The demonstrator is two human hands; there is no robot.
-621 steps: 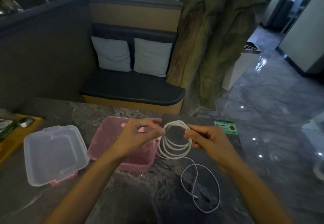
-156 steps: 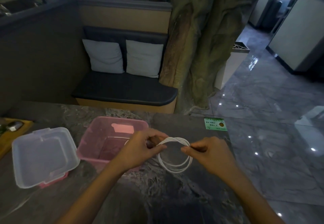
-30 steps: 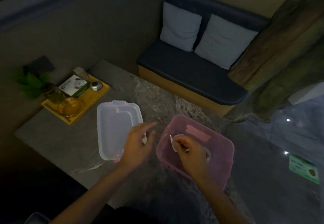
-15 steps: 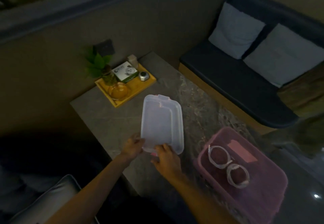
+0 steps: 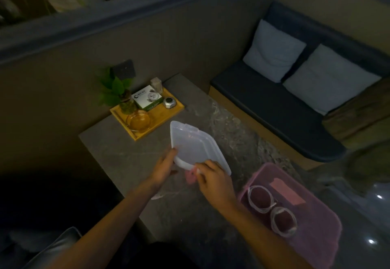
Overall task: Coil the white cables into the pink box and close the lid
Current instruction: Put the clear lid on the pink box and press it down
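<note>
The pink box (image 5: 316, 241) stands open on the dark stone table at the lower right. Two coiled white cables (image 5: 272, 209) lie side by side inside it. The clear lid (image 5: 194, 144) is to the left of the box, its near end tilted up off the table. My left hand (image 5: 163, 168) grips the lid's near left corner. My right hand (image 5: 213, 179) holds its near edge, beside a pink latch (image 5: 190, 177) that hangs below the lid.
A yellow tray (image 5: 168, 114) at the table's far left corner carries a small plant, a white-and-green carton, a glass bowl and a small metal object. Behind the table a dark bench (image 5: 274, 104) holds two light cushions. The table's left edge runs near my left forearm.
Both hands have lifted the near end of the lid off the table since half a second ago. The cables lie unmoved in the box; a second ago my right hand was in the box.
</note>
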